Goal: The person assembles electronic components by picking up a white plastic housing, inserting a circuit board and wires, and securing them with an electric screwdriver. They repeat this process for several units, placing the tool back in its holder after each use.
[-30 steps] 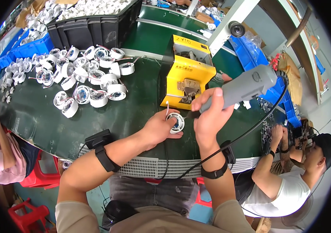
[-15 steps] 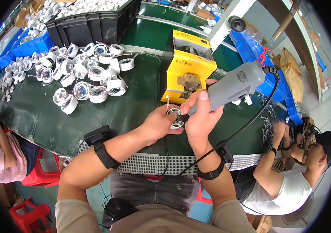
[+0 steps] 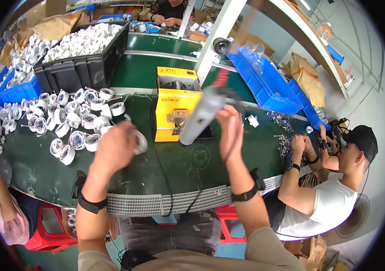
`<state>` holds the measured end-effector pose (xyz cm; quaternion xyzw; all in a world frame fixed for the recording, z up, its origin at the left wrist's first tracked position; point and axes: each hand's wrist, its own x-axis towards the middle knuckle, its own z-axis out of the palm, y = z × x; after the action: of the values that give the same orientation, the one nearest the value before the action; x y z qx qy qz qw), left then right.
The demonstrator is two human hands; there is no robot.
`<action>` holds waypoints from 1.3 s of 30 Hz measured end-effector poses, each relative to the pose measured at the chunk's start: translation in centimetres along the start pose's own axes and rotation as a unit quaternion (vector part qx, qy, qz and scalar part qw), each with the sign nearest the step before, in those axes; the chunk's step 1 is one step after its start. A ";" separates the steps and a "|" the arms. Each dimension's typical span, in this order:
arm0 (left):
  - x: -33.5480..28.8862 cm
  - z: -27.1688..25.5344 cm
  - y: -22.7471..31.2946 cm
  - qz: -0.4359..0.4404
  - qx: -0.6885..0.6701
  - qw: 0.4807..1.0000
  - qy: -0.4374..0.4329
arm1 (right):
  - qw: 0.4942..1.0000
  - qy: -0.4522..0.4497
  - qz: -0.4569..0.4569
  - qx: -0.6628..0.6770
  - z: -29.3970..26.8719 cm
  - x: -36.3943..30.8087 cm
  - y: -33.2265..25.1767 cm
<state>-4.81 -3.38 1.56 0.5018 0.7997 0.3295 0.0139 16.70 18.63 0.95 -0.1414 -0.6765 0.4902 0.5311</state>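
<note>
My left hand (image 3: 116,145), blurred by motion, is closed on a white round lamp housing (image 3: 141,142) beside the pile of similar housings (image 3: 78,118). A grey handheld power tool (image 3: 198,118), also blurred, hangs tilted in front of a yellow machine (image 3: 176,106) with a metal fitting on its front. Just right of the tool, my right hand (image 3: 231,133) is raised with its fingers loosely bent and nothing held in them. Its fingertips are close to the tool's upper end; whether they touch it I cannot tell.
A black crate (image 3: 72,72) of white parts stands at the back left beside a blue bin (image 3: 23,90). Blue trays (image 3: 269,92) line the right back. A co-worker (image 3: 325,189) sits at right, another person (image 3: 9,212) at left. Small metal parts (image 3: 285,144) lie at right.
My right hand has come off the grey tool, which has swung up and left. My left hand has carried the housing left, away from the tool's tip. The view has shifted.
</note>
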 end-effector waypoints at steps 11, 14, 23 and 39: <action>0.1 -5.2 0.7 -0.119 -0.017 0.992 0.044 | 0.845 -0.028 -0.099 -0.525 -7.0 -3.1 -0.4; -0.5 -1.8 4.0 0.000 -0.241 0.936 -0.256 | 0.877 -0.039 -0.180 -0.444 -2.3 -7.4 -4.0; -1.6 6.2 5.7 0.066 -0.580 0.731 -0.354 | 0.980 -0.124 -0.019 -0.154 1.9 -7.7 -5.4; -1.2 6.4 5.6 -0.196 -0.678 0.640 -0.305 | 0.974 -0.171 0.047 -0.145 2.1 -8.5 -4.3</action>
<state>2.51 0.44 -0.77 0.2557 0.3826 0.5972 0.6570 19.70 9.42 -0.45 -0.1624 -0.8135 0.4284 0.3582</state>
